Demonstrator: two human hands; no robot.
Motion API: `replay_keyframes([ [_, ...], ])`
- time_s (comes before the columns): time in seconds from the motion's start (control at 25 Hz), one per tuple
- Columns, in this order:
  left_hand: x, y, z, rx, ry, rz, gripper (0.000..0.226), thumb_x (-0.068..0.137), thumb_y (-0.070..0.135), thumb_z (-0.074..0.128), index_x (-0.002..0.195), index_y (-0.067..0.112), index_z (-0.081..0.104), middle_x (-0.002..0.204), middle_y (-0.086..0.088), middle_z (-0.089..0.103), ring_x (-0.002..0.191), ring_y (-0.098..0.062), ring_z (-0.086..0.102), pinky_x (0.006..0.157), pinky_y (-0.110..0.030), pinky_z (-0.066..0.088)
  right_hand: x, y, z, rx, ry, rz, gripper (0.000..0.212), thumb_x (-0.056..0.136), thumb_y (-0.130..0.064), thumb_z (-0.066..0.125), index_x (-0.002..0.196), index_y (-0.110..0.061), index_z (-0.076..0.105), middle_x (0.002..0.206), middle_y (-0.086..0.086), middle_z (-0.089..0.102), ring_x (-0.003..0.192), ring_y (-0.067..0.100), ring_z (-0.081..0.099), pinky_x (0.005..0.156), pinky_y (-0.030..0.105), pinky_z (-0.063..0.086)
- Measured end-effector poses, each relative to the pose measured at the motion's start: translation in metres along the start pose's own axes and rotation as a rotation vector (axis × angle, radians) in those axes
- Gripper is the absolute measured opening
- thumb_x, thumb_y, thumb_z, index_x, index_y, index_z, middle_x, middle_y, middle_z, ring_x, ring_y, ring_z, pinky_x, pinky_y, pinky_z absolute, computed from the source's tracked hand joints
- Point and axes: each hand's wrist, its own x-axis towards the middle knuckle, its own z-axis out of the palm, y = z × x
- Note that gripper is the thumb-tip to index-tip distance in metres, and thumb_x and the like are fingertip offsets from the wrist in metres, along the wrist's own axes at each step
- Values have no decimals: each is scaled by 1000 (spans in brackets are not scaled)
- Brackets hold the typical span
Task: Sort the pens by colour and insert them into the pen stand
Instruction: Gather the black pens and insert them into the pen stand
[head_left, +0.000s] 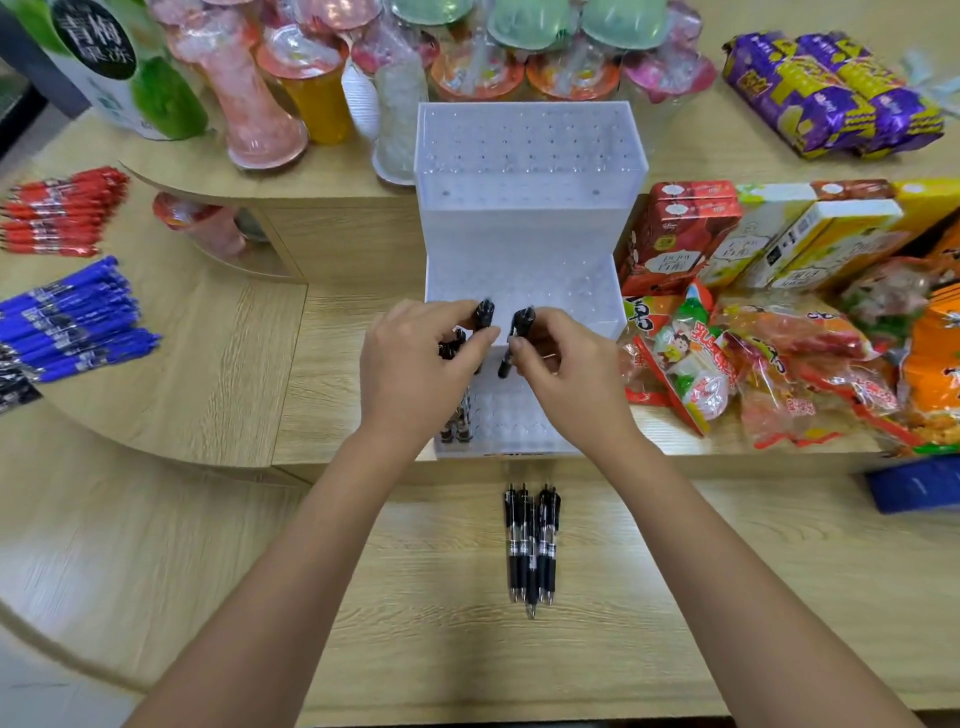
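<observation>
Head view. A frosted white plastic stepped pen stand (530, 171) stands on the light wooden desk (727, 597), just above frame centre. Both hands are over its lower tiers.

The left hand (415, 364) pinches a black retractable pen (483, 314) between thumb and fingers, roughly upright. The right hand (566, 369) pinches a second black pen (521, 323) the same way. The two pens are just beside each other.

A few seated black pens (457, 423) occupy holes along the stand's 9 o'clock edge, partly hidden by the left hand. A bundle of loose black pens (532, 545) lies on the desk at the stand's 6 o'clock.

A pile of blue pens (72, 322) lies at 9 o'clock, and a pile of red pens (62, 213) at 10 o'clock. Coloured snack packets (779, 364) lie at 3 o'clock, and sealed drink cups (311, 78) stand at 12 o'clock.
</observation>
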Motion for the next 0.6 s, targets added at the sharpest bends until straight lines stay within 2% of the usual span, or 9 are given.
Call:
replay_keyframes([
  [0.12, 1, -6, 2, -38, -66, -38, 14, 79, 31, 72, 89, 22, 74, 71, 13, 64, 75, -16, 56, 79, -40, 47, 0, 3, 6, 1, -39, 30, 15, 92, -17, 59, 104, -9, 62, 85, 4, 69, 78, 17, 65, 72, 31, 52],
  [0.24, 2, -10, 2, -46, -70, -22, 14, 78, 30, 73, 90, 23, 74, 73, 20, 59, 72, -11, 54, 80, -38, 47, 2, 4, 11, -17, -57, 35, 16, 91, -17, 61, 104, -8, 63, 87, 3, 69, 78, 16, 65, 70, 18, 49],
  [0.32, 3, -9, 0, -31, -107, 8, 20, 78, 28, 72, 98, 23, 71, 75, 23, 57, 73, -12, 53, 82, -36, 45, 2, 3, 12, -27, -53, 40, 16, 90, -14, 61, 104, -8, 63, 87, 2, 68, 77, 15, 63, 68, 12, 45],
  [0.4, 5, -8, -2, -4, -155, 35, 29, 79, 24, 72, 107, 23, 66, 72, 26, 50, 74, -13, 55, 83, -31, 41, 2, 1, 12, -40, -51, 36, 17, 89, -12, 61, 106, -8, 61, 87, -1, 65, 73, 14, 60, 65, 13, 42],
  [0.52, 8, -9, -3, 50, -167, 102, 21, 80, 25, 71, 99, 23, 66, 65, 29, 41, 71, -13, 54, 79, -29, 39, 1, -1, 11, -74, -58, 16, 18, 88, -11, 61, 106, -8, 58, 86, -6, 61, 70, 14, 57, 64, 18, 42],
  [0.6, 10, -12, -4, 78, -179, 118, 14, 83, 30, 69, 96, 25, 68, 63, 27, 43, 70, -11, 48, 78, -26, 35, 1, -2, 11, -75, -51, 21, 16, 88, -12, 61, 104, -9, 60, 84, -7, 61, 71, 15, 58, 66, 22, 45],
])
